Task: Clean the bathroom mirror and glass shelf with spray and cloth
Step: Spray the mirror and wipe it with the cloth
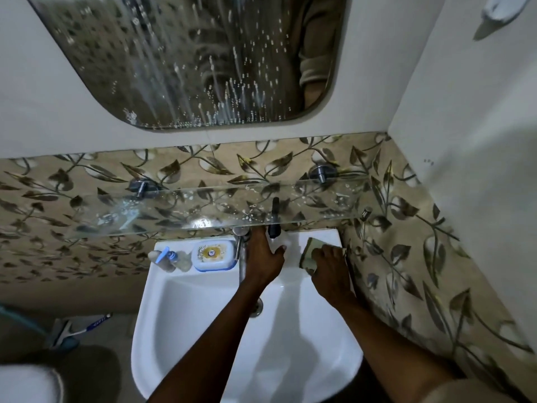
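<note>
1. Head view, looking down on a white wash basin (203, 301) set in a corner of leaf-patterned tile.
2. Mirror (186, 59): on the wall above, streaked and beaded with running droplets.
3. Glass shelf (203, 205): fixed between mirror and basin on two metal brackets, spotted with white marks.
4. Spray bottle (274, 228): black head showing at the shelf's front edge, pale body on the basin's back ledge.
5. Left hand (266, 257): fingers curled round the spray bottle, just beside the tap (242, 257).
6. Right hand (329, 261): gripping a greenish cloth (311, 253) on the ledge's right end, near the left hand but apart from it.
7. Soap box (213, 254), blue and white, and a small pump bottle (171, 257): left ledge.
</note>
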